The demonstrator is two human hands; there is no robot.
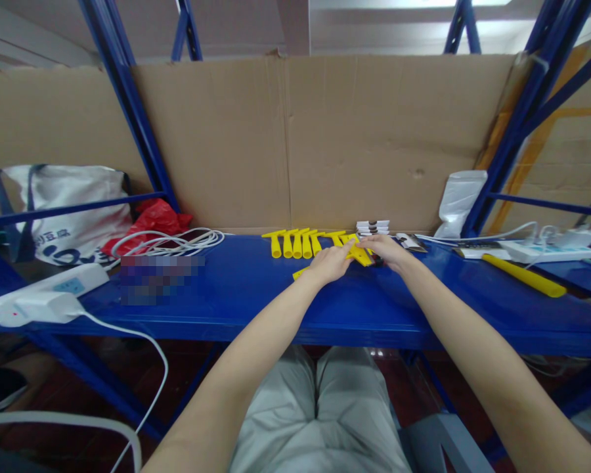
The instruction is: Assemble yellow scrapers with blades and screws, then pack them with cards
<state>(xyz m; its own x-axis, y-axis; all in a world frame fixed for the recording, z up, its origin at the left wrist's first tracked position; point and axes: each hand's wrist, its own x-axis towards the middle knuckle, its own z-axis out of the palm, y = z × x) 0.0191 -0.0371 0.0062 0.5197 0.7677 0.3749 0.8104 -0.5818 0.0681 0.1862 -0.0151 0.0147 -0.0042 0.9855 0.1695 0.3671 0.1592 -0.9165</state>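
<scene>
The yellow piece (360, 253) is between the two hands, a bit right of the middle of the blue table (256, 309) and nearer its back edge. The left hand (332, 263) is closed on it. The right hand (381, 249) has its fingers bent over the other side, but I cannot tell if they pinch it. I think two hands keep it from wobbling.

Just left of it, yellow T-shaped pieces (298, 244) lie in a row by the back edge, maybe so they are easy to reach and count. One more yellow bit (298, 274) peeks out by the left wrist. White packs (373, 227) sit in a little pile behind the hands, perhaps stacked to save room.

Toward the right end are a long yellow stick (525, 276), a white power strip (546, 250) and a pale plastic bag (460, 203) standing up against the cardboard wall (349, 144). By the left end are a red bag (160, 220) and a big cloth bag (79, 210). I cannot see what any bag holds.
</scene>
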